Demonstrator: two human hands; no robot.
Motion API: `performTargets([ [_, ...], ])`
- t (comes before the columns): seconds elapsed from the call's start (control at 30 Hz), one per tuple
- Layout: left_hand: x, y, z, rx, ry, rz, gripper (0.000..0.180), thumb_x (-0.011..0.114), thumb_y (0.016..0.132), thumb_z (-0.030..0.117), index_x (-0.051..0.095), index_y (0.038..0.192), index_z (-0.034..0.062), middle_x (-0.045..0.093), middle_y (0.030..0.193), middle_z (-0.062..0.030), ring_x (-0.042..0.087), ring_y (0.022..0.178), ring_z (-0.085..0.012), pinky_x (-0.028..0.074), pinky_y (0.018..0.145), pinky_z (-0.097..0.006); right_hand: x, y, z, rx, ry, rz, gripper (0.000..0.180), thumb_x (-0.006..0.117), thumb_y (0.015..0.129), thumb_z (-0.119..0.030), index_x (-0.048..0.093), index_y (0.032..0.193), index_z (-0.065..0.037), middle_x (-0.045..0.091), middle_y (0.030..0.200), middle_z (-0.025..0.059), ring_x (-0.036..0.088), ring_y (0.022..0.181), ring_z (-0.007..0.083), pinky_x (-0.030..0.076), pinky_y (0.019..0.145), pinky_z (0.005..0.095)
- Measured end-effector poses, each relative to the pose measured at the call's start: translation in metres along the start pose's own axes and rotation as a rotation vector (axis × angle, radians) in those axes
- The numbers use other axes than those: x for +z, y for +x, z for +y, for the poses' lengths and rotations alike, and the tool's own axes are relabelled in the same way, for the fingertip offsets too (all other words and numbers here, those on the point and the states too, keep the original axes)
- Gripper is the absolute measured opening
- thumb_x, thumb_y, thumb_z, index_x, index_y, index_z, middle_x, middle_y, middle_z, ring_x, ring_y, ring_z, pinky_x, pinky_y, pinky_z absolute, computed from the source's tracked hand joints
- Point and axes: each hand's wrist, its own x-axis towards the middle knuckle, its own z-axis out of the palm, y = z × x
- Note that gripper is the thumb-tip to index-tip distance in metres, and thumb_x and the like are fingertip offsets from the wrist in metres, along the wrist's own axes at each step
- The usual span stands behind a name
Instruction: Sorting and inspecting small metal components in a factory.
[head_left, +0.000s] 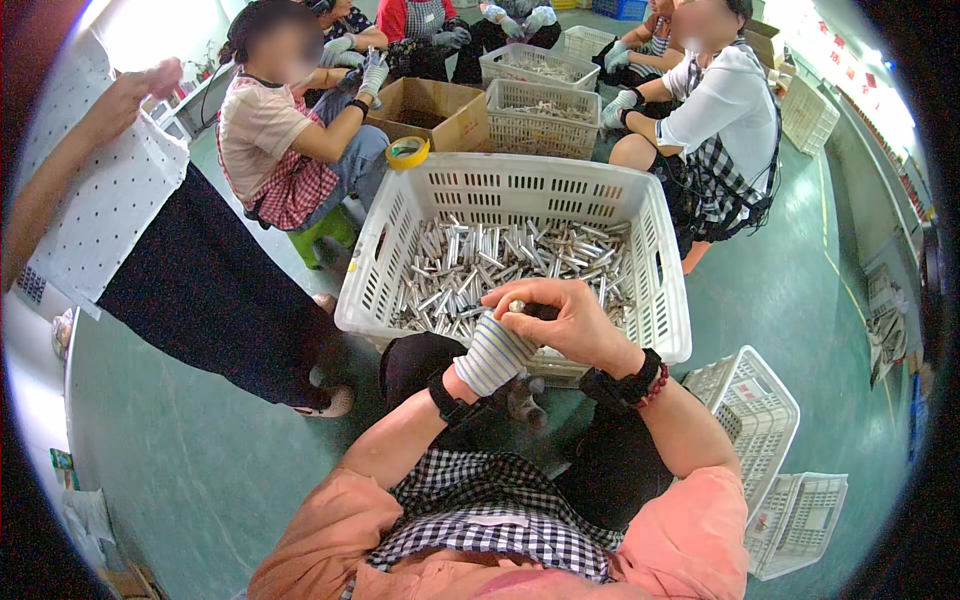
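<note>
My left hand [497, 358], in a striped grey-and-yellow work glove, is closed in front of me at the near rim of a large white plastic crate [510, 172]. Bare, my right hand [580, 322] meets it, with thumb and forefinger curled round a small metal tube [516, 306]. Only the tube's rounded, shiny end shows; the rest is hidden by my fingers. Inside the crate lies a loose heap of short silver metal tubes [470, 262], just beyond my hands.
A yellow tape roll [407, 152] rests on the crate's far left corner. Behind stand a cardboard box [430, 112] and white crates [540, 122]. Seated people work on both sides; someone stands close at left. More white crates [755, 420] sit on the floor at my right.
</note>
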Motion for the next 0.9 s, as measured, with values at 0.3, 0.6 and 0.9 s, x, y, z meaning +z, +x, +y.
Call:
performTargets([
  [0.3, 0.001, 0.012, -0.013, -0.001, -0.14, 0.154, 0.026, 0.043, 0.11, 0.02, 0.044, 0.134, 0.0129, 0.051, 0.13, -0.0031, 0.054, 0.12, -0.0143, 0.049, 0.105, -0.031, 0.001, 0.004, 0.01, -0.298, -0.394, 0.091, 0.011, 0.073, 0.087, -0.014, 0.074, 0.095, -0.006, 0.076, 0.109, 0.0071, 0.071, 0.103, 0.0224, 0.052, 0.094, 0.0357],
  [0.6, -0.029, 0.011, -0.02, 0.052, -0.452, -0.265, 0.029, 0.044, 0.11, 0.019, 0.045, 0.138, 0.0096, 0.052, 0.129, -0.0034, 0.054, 0.121, -0.014, 0.047, 0.107, -0.03, 0.003, 0.0, 0.009, -0.125, -0.17, 0.06, 0.025, 0.071, 0.091, -0.009, 0.074, 0.115, -0.004, 0.072, 0.12, 0.0093, 0.066, 0.111, 0.0181, 0.051, 0.098, 0.0341],
  [0.9, -0.039, 0.01, -0.025, -0.033, -0.512, -0.17, 0.028, 0.041, 0.11, 0.025, 0.046, 0.134, 0.0104, 0.054, 0.125, -0.0048, 0.057, 0.116, -0.0139, 0.05, 0.102, -0.032, 0.006, 0.0, 0.001, -0.049, -0.102, 0.084, 0.033, 0.068, 0.094, -0.008, 0.068, 0.127, -0.005, 0.072, 0.117, 0.0058, 0.065, 0.104, 0.0123, 0.054, 0.088, 0.0286],
])
